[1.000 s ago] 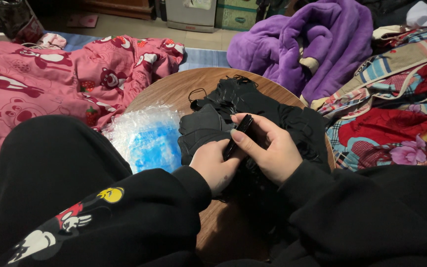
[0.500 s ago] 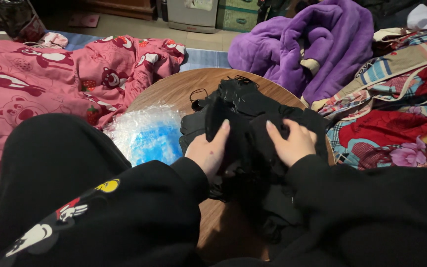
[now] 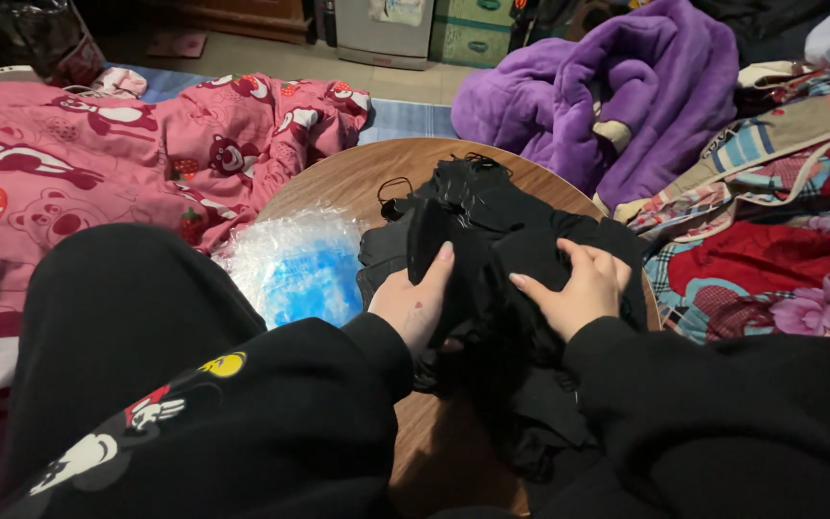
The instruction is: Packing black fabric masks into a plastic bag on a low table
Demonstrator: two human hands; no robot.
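Black garment (image 3: 492,240) bunched on round wooden table (image 3: 338,183), between hands. Left hand (image 3: 415,303) pinches fold at its left edge; right hand (image 3: 578,288) fingers spread flat on top, grip probably loose. Fabric long axis runs away from body.

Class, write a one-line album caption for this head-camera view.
Both hands, left hand and right hand, press a black garment on a round wooden table.

The left hand's (image 3: 415,303) fingertips vanish under a fold of the black garment (image 3: 501,240). The grey cabinet (image 3: 384,29) at top centre is cut off by the frame's edge.
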